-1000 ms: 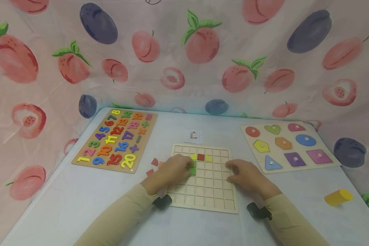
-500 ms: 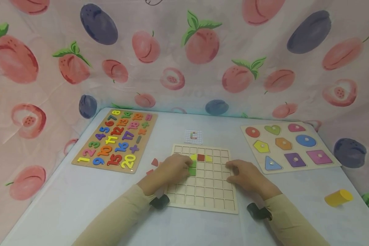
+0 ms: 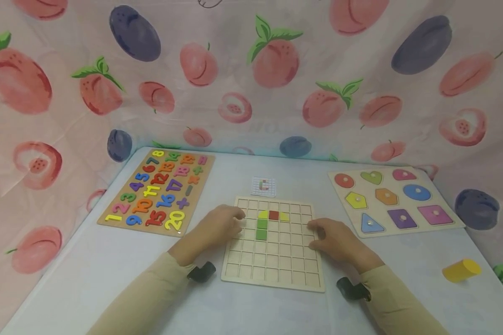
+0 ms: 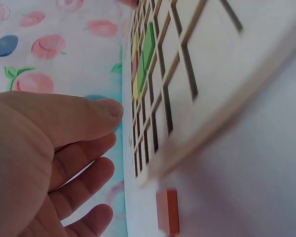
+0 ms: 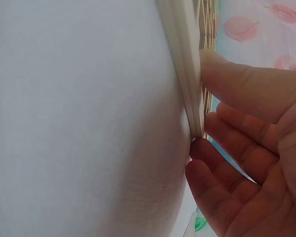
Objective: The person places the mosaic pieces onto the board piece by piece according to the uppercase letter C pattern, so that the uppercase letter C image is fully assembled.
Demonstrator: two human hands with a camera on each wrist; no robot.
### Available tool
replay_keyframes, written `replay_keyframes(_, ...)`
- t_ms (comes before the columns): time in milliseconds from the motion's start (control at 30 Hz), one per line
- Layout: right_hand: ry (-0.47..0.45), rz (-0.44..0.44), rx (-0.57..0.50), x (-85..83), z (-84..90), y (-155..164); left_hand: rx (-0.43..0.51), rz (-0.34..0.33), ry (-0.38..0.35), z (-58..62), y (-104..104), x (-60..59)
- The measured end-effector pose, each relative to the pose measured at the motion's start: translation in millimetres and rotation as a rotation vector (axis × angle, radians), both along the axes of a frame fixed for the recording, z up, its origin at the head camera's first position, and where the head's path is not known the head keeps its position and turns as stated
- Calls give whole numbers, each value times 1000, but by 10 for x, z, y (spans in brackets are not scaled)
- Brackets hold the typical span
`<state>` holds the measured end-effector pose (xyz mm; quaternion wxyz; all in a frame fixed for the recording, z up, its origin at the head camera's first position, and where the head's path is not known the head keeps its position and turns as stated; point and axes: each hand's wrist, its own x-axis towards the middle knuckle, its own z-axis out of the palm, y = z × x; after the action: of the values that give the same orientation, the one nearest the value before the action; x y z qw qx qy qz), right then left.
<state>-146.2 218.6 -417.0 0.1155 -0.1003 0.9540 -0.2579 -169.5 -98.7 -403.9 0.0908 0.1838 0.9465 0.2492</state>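
A wooden grid board (image 3: pixel 272 274) lies flat in the middle of the table. Set in its squares are a red square tile (image 3: pixel 274 215), a yellow tile (image 3: pixel 263 214) and another yellow tile (image 3: pixel 284 216) on either side of it, and two green square tiles (image 3: pixel 261 230) below the left yellow one. My left hand (image 3: pixel 215 229) hovers by the board's left edge, fingers loosely bent and apart, holding nothing. Beyond those fingers, the left wrist view shows an orange block (image 4: pixel 167 212) on the table. My right hand (image 3: pixel 336 238) touches the board's right edge with thumb and fingertips, spread apart.
A small pattern card (image 3: pixel 263 186) lies just behind the board. To the left is a number puzzle (image 3: pixel 198 195); to the right, a knobbed shape puzzle (image 3: pixel 377 221). A yellow cylinder (image 3: pixel 461 270) lies at the right. A fruit-print cloth (image 3: pixel 234 60) hangs behind.
My left hand has moved left, away from the green tiles, and uncovers them. It now hides the red pieces seen beside the board. My right hand stays in place.
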Motion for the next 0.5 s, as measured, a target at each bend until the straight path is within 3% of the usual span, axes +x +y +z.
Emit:
replay_keyframes(300, 3, 1, -2, 11, 16, -10, 0, 71, 8, -32, -258, 21)
replay_keyframes(500, 5, 8, -1, 17, 12, -2, 8, 143, -38, -72, -384, 33)
